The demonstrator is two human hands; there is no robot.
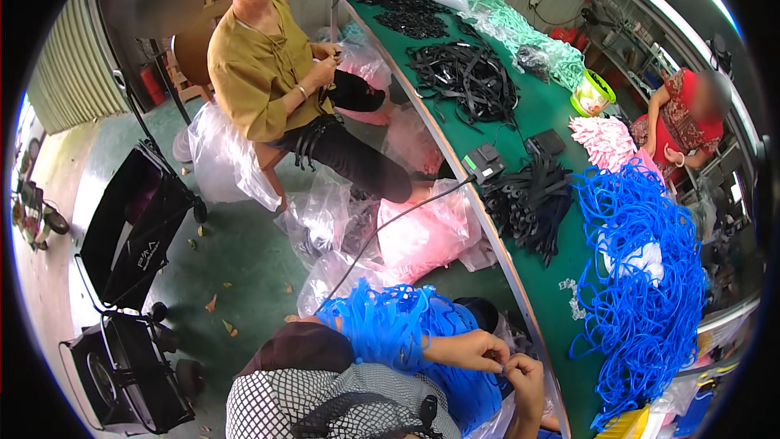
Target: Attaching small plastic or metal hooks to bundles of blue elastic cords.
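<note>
My left hand [486, 351] reaches in over the lap, thumb and fingers pinched together. Close against its fingertips, my right hand [524, 375] is also closed in a pinch. What lies between the fingers of either hand is too small to make out. A thick bundle of blue cords [382, 321] hangs around my left forearm and spills over my lap. Just right of my hands runs the edge of the green table [561, 341]. On it lie a large tangled heap of blue cords [642, 293] and some small clear plastic pieces [572, 299].
Black straps [463, 81] and mint-green cords [552, 53] cover the table's far part. A co-worker in a mustard top [260, 73] sits at the far left; another in red [686, 126] is across the table. Pink-filled bags [426, 232] and black folding wagons [134, 236] stand on the floor.
</note>
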